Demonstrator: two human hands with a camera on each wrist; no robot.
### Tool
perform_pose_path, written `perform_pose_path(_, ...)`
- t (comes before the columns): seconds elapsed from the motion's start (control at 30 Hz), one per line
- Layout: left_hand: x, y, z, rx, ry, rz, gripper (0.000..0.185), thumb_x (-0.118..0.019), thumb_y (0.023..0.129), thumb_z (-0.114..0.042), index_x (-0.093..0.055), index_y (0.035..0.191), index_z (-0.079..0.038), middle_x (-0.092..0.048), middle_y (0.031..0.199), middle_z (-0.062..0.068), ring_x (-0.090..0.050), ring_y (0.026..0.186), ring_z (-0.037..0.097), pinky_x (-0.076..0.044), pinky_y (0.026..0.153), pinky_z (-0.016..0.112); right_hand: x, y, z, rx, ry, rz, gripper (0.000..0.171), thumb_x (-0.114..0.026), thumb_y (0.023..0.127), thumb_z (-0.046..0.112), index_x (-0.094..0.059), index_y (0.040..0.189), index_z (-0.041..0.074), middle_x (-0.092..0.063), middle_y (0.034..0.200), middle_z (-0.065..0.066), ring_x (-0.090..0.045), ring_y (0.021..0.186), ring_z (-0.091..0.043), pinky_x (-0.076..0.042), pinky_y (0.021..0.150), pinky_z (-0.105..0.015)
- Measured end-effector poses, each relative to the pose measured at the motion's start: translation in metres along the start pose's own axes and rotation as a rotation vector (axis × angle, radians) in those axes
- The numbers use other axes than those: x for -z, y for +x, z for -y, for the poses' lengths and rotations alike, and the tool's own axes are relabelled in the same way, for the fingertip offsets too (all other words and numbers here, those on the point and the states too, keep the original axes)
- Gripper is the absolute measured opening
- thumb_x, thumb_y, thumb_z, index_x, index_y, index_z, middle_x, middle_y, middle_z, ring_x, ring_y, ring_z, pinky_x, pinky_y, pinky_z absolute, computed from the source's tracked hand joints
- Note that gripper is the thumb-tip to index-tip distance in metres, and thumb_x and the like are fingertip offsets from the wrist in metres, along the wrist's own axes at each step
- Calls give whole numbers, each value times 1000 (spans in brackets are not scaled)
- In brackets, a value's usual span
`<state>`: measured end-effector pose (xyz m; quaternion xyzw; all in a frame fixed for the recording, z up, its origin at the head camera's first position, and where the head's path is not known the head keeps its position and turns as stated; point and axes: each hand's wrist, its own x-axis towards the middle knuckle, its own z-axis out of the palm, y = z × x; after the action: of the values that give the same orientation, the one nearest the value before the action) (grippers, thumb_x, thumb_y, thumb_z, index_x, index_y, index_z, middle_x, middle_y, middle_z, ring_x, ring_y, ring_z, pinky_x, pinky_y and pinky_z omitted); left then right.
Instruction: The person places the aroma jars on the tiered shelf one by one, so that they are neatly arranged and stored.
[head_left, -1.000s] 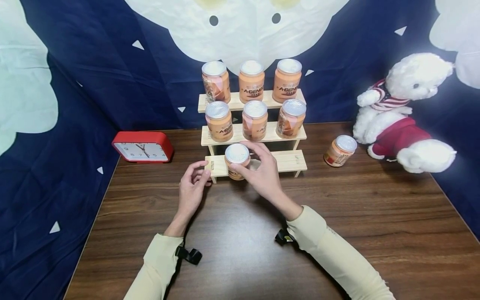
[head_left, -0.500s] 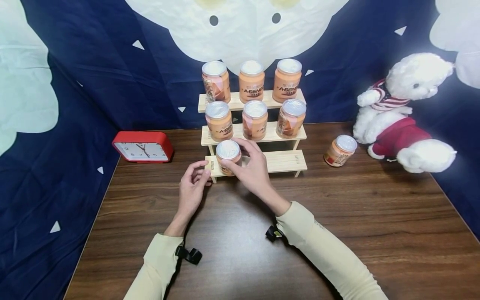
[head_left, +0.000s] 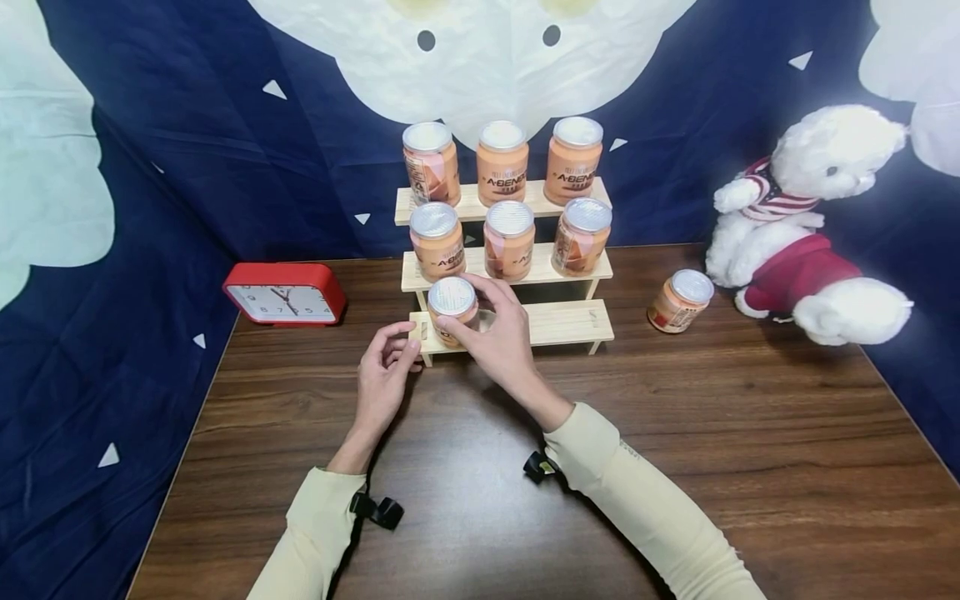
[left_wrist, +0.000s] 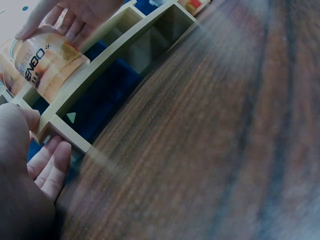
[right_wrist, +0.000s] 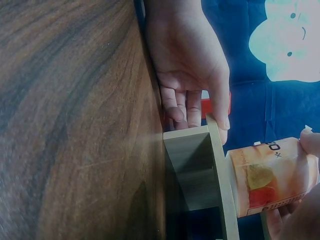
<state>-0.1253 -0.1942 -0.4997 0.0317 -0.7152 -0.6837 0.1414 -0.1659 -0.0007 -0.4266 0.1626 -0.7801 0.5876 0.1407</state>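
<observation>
A jar with a silver lid and orange label [head_left: 452, 298] stands upright at the left part of the lowest tier of a light wooden stepped display shelf [head_left: 567, 322]. My right hand [head_left: 501, 335] holds this jar, thumb on the near side and fingers round the far side. In the right wrist view the jar's base [right_wrist: 234, 186] meets the board. My left hand [head_left: 383, 371] pinches the left end of the same tier; the left wrist view has its thumb [left_wrist: 31, 118] at the board and its fingers [left_wrist: 54, 162] by the leg.
Three similar jars line the middle tier [head_left: 510, 242] and three the top tier [head_left: 502, 164]. Another jar [head_left: 678, 302] stands to the right on the wooden table [head_left: 480, 500], beside white plush toys [head_left: 810, 242]. A red clock [head_left: 285, 293] sits left of the shelf.
My right hand has moved the jar leftward along the lowest tier, mostly in the first half second, bringing it near the left end. My left hand has stayed in place.
</observation>
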Motion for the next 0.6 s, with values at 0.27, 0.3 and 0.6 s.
perform_pose_path(0.27,-1,0,-1,-1,3,4,30,-69,108,-2,-68,138,4,-73,110,24,-71,87,8,-64,75,23,3,-1,2,3,-32,-4,70,-101,82,17,-71,144,6,-71,135,-14,-67,124,-29,-50,113,-47)
perform_pose_path(0.3,-1,0,-1,-1,3,4,30,-69,109,-2,-68,138,4,-73,109,24,-71,87,8,-64,75,23,4,-1,3,3,-35,-9,71,-101,81,18,-71,144,6,-70,135,-15,-68,123,-30,-50,113,-47)
perform_pose_path(0.6,-1,0,0,-2,4,-12,29,-69,109,-2,-69,137,5,-75,106,16,-72,87,10,-64,74,23,14,-6,6,25,-32,-20,74,-103,78,20,-72,142,3,-70,134,-15,-70,119,-29,-56,106,-46)
